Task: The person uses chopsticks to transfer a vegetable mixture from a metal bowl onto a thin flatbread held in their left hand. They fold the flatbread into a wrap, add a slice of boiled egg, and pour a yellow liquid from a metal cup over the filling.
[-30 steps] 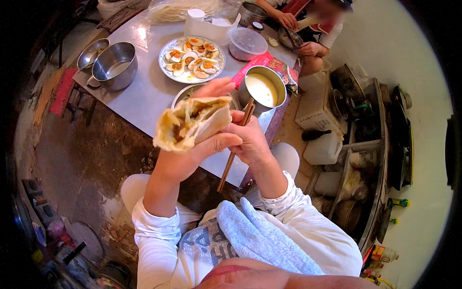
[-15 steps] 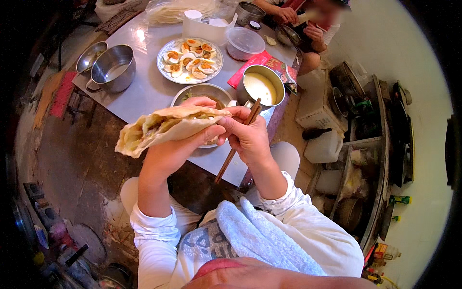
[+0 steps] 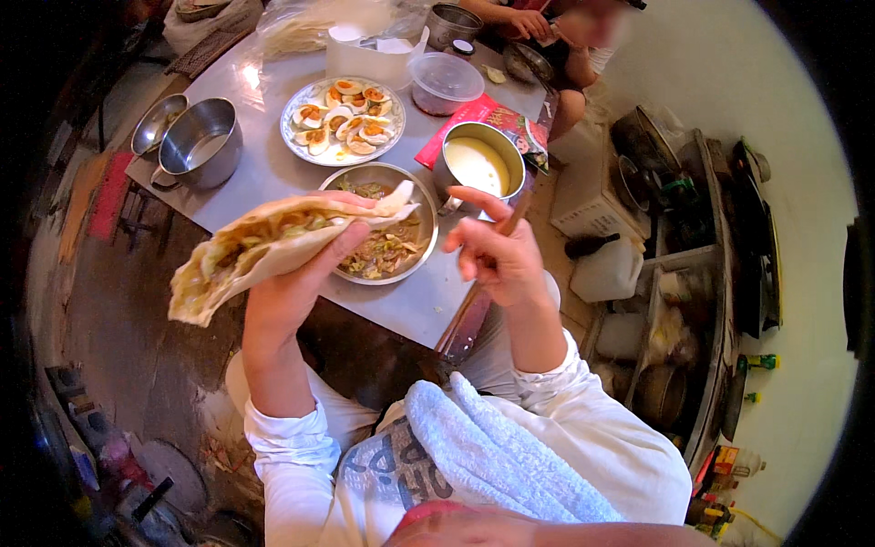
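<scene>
My left hand (image 3: 290, 294) is closed around a folded flatbread (image 3: 260, 260) with chopped filling showing along its open side. A loose flap stands up at its right end. Just right of it, my right hand (image 3: 510, 260) is apart from the bread, index finger stretched out and other fingers curled. Brown chopsticks (image 3: 518, 211) rest in this hand, mostly hidden behind it and blurred against the table edge. Below and between the hands sits a metal bowl (image 3: 432, 239) of stewed vegetables. By the right fingertips stands a metal mug (image 3: 510, 150) of pale creamy liquid.
The grey table (image 3: 241, 205) bears a plate (image 3: 290, 137) of halved salted eggs, a lidded plastic tub (image 3: 447, 77), a red packet (image 3: 456, 132) and an empty-looking steel mug (image 3: 219, 159). Another person's hand (image 3: 529, 25) is at the far right. Shelves (image 3: 684, 264) stand to the right.
My right hand has let go of the bread and moved right with the chopsticks. My left hand has carried the bread left and slightly down, uncovering the bowl of vegetables.
</scene>
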A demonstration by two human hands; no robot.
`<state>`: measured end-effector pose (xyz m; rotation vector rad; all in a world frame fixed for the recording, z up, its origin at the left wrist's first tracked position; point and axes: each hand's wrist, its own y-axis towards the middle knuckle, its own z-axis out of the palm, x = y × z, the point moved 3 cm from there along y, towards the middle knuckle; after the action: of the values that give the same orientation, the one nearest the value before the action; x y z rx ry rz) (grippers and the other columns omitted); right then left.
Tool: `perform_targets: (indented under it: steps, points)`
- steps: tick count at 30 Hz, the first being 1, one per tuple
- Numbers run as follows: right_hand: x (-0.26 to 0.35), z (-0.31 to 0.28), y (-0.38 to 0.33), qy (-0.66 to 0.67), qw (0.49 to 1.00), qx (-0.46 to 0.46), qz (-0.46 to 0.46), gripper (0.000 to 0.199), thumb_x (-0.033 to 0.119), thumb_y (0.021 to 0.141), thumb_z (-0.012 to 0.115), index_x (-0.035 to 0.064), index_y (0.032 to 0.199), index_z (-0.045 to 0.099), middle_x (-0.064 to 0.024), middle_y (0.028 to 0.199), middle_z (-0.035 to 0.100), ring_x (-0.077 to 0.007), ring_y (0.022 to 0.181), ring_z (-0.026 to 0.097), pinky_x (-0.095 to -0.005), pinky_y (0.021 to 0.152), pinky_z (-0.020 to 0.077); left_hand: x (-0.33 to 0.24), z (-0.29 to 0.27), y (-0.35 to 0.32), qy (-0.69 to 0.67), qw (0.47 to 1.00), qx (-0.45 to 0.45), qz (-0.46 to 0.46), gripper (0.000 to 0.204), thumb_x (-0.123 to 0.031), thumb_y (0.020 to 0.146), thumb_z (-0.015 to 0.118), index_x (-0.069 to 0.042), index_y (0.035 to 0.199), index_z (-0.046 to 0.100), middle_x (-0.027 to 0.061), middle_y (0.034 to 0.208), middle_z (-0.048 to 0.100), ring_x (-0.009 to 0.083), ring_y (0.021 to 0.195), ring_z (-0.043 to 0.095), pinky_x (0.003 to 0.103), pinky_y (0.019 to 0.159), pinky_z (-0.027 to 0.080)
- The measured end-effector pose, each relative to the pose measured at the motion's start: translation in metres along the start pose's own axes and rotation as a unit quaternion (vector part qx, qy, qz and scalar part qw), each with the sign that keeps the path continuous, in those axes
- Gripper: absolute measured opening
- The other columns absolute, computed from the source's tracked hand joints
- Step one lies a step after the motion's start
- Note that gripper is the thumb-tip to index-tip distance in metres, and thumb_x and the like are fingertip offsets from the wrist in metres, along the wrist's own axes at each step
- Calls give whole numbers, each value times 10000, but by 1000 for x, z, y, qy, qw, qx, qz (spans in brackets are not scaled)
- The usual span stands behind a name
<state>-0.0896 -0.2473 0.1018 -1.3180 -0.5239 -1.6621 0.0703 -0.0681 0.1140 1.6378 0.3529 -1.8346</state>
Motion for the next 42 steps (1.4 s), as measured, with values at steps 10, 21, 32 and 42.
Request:
perform_targets:
  steps: [10,21,32,42]
  points:
    - [-45,-106,-14,167,969,-161,82,318,217,976,550,-17,1191,572,-88,948,660,-83,633,598,-157,386,286,-11,-7,-2,4,999,-41,9,196,-81,899,653,15,1069,655,122,1105,656,197,1016,627,298,823,531]
    - [37,-99,-5,133,980,-137,-58,838,660,967,237,-58,1162,622,-140,956,679,-225,808,651,-246,577,471,0,-8,4,12,999,-42,-24,189,-83,901,648,10,1065,650,143,1125,639,227,1057,618,321,836,545]
    - [60,-126,65,-214,926,-201,-237,383,353,978,560,-4,882,658,-72,816,659,-119,651,638,-243,567,530,0,-1,12,23,999,-33,-31,200,-79,895,653,5,1077,647,152,1127,637,229,1058,616,320,836,550]
    - [90,-130,46,-309,923,-205,-107,226,205,894,682,-17,853,704,-49,702,667,-86,584,629,-226,478,504,7,-5,15,36,998,-27,-32,212,-93,910,637,1,1101,638,156,1145,633,240,1072,622,320,848,564]
